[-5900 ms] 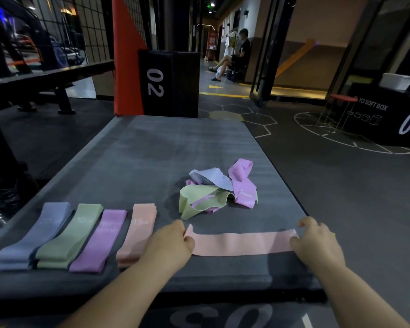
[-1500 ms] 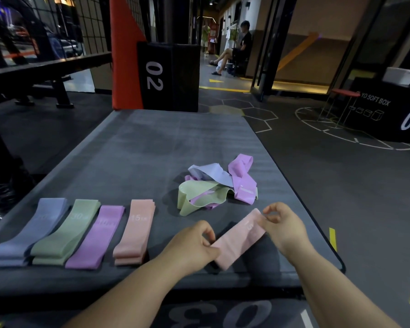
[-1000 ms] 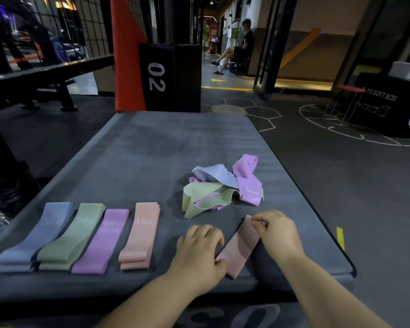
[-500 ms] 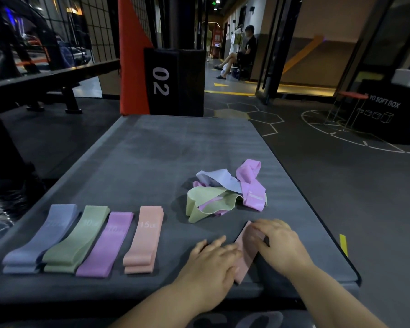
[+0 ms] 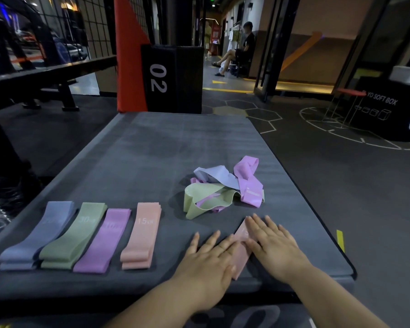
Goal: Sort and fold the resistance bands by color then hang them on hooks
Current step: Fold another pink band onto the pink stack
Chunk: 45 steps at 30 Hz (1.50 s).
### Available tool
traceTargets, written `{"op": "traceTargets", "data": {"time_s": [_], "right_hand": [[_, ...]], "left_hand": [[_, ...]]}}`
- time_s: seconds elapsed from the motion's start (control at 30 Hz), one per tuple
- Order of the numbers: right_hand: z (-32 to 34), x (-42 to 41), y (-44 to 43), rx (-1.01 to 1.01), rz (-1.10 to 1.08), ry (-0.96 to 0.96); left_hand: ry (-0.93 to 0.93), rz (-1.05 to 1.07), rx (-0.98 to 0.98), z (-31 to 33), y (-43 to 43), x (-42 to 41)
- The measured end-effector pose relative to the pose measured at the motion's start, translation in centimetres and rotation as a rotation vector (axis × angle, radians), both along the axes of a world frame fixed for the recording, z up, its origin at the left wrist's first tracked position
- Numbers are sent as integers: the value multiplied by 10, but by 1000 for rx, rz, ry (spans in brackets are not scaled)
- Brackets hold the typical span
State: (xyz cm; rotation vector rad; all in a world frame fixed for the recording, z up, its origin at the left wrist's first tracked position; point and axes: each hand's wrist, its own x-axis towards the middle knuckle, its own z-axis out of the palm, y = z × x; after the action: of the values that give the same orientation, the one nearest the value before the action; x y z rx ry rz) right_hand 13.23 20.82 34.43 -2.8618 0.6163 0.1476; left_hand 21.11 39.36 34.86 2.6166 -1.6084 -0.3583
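there were two hands, the left hand [image 5: 208,263] and the right hand [image 5: 273,247], and one folded pink band [image 5: 241,254] under them. four folded stacks made one row: one blue-grey stack [image 5: 37,235], one green stack [image 5: 74,235], one purple stack [image 5: 103,240], one peach stack [image 5: 141,235]; the bands inside each could not be counted. the single loose heap showed one pale blue band [image 5: 217,174], one light green band [image 5: 199,195] and purple loops [image 5: 249,183], one band or two. there was one grey mat [image 5: 163,143], one black box marked 02 [image 5: 171,76], one black soft box [image 5: 388,114], one seated person [image 5: 243,50].

Black box [image 5: 175,76]: "02". Right box [image 5: 388,121]: "YO SOFT BOX". Peach band [image 5: 141,237]: "15".
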Motion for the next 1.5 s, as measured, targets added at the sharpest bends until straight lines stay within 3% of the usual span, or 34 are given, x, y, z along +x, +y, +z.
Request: {"op": "traceTargets", "data": {"time_s": [0.43, 0.6, 0.67, 1.1, 1.23, 1.5], "right_hand": [[3, 2, 4, 26, -62, -4], [9, 3, 4, 72, -138, -80], [12, 5, 6, 72, -157, -104], [9, 8, -1, -13, -364, -258], [13, 7, 0, 148, -420, -348], [23, 12, 6, 740, -528, -665]], "left_hand": [[-3, 0, -12, -5, -1, -1], [102, 156, -273, -1, 3, -1], [61, 191, -335, 3, 4, -2], [58, 364, -314, 8, -1, 2], [49, 368, -283, 7, -1, 2], [48, 315, -272, 4, -3, 2]]}}
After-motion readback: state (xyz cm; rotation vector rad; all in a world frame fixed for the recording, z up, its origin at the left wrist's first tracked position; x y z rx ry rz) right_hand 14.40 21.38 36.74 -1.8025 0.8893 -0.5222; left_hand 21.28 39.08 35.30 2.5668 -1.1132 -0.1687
